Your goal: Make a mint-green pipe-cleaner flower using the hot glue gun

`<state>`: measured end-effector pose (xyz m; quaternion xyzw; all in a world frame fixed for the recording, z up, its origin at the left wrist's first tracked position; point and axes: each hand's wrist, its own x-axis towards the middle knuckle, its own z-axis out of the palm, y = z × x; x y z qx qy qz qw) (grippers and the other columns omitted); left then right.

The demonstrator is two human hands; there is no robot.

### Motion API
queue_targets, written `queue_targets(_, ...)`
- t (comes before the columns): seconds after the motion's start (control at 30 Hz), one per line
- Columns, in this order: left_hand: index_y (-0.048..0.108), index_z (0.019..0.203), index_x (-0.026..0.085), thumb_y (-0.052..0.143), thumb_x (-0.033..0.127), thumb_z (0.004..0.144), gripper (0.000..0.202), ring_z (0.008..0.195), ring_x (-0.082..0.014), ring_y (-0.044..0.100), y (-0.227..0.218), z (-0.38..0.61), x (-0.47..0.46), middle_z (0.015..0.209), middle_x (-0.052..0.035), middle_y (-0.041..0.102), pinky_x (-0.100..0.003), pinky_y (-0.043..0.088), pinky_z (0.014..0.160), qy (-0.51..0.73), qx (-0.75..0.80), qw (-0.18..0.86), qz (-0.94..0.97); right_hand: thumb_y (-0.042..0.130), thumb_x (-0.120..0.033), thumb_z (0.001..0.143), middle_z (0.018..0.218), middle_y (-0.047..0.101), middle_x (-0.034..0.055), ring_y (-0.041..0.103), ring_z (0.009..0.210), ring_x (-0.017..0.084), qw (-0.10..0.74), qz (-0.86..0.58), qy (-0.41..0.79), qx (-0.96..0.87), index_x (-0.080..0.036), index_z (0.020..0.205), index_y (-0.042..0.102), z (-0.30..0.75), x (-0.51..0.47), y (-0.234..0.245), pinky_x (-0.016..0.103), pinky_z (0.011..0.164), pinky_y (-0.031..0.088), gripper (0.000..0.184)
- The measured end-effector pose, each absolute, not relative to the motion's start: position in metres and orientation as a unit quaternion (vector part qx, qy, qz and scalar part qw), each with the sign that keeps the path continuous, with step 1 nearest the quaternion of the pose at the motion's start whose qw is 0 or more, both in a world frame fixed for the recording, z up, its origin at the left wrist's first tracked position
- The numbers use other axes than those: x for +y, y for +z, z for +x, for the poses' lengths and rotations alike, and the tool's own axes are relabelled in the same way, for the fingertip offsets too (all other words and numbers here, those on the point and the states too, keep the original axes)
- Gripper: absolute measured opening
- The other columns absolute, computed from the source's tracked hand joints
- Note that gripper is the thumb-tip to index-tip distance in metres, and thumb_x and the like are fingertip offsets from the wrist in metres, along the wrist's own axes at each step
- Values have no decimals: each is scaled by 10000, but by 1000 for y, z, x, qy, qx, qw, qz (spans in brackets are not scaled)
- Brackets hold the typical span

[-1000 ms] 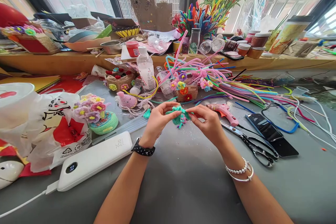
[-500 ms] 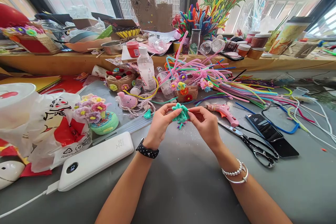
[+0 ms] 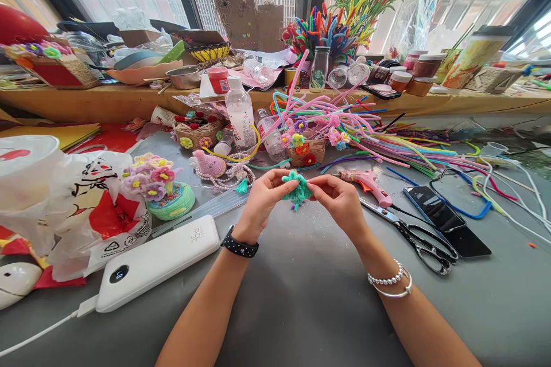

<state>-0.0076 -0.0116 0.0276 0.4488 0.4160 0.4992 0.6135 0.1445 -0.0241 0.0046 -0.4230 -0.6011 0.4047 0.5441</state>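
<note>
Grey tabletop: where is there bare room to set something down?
Bare: between left forearm and right forearm; between left forearm and power bank; between right forearm, scissors and smartphone. Crowded: the far side, under pipe cleaners, plastic bottles and woven baskets.

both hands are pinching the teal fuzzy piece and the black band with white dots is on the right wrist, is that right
Not quite: the head view shows the black band on the left wrist. Both the left hand and right hand do pinch the teal fuzzy piece.
</note>
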Motion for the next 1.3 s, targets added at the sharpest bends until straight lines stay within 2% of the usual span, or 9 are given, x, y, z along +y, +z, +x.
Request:
queue_targets(0.4, 549, 870, 155, 733, 254, 582, 357, 656, -117, 590, 28, -10, -9, 713, 0, 648, -255, 437, 663, 506, 412, 603, 458, 609, -283, 717, 814, 655, 37, 615, 715, 150, 507, -439, 355, -652, -176, 855, 616, 146, -25, 9, 287, 687, 518, 175)
queue_targets(0.6, 516, 900, 172, 713, 265, 609, 363, 684, -111, 575, 30, -10, -12, 784, 0, 618, -241, 453, 642, 508, 410, 577, 491, 574, -312, 746, 816, 634, 35, 614, 697, 145, 570, -437, 383, -581, -173, 881, 597, 153, -19, 7, 302, 667, 525, 195)
queue_targets(0.7, 531, 888, 167, 715, 257, 605, 350, 689, -114, 572, 31, -10, -13, 783, -2, 610, -234, 450, 633, 496, 421, 547, 528, 577, -332, 742, 858, 612, 39, 601, 715, 144, 575, -438, 387, -572, -178, 903, 588, 157, -17, 7, 304, 652, 530, 223)
queue_targets(0.83, 559, 819, 157, 719, 277, 594, 301, 679, -125, 579, 31, -11, -13, 771, -11, 615, -244, 448, 628, 484, 435, 530, 544, 624, -329, 705, 798, 591, 18, 571, 704, 135, 596, -456, 361, -554, -192, 910, 560, 158, -15, 7, 267, 594, 511, 255)
queue_targets(0.97, 568, 823, 169, 722, 295, 585, 311, 674, -135, 593, 30, -9, -13, 767, -13, 624, -258, 457, 626, 467, 429, 531, 562, 647, -309, 690, 740, 597, 2, 562, 652, 115, 634, -448, 356, -520, -188, 836, 564, 159, -14, 8, 241, 565, 493, 207)
queue_targets(1.13, 568, 917, 174, 711, 303, 590, 379, 639, -136, 585, 30, -8, -15, 749, -6, 612, -271, 484, 579, 418, 421, 550, 588, 647, -267, 692, 775, 614, 3, 583, 714, 119, 661, -425, 364, -499, -194, 845, 586, 162, -13, 10, 240, 610, 498, 180)
queue_targets(1.2, 542, 978, 174, 709, 281, 588, 438, 633, -136, 577, 30, -8, -15, 743, -4, 606, -258, 482, 538, 401, 430, 546, 596, 637, -259, 700, 803, 616, 8, 581, 735, 119, 655, -424, 363, -510, -196, 860, 602, 162, -13, 10, 245, 642, 496, 176)
queue_targets(1.3, 528, 967, 158, 699, 269, 598, 422, 621, -126, 558, 29, -8, -14, 732, -4, 595, -229, 454, 493, 387, 436, 539, 608, 621, -272, 712, 807, 618, 15, 579, 732, 122, 636, -430, 362, -529, -193, 867, 618, 162, -12, 9, 263, 673, 496, 174)
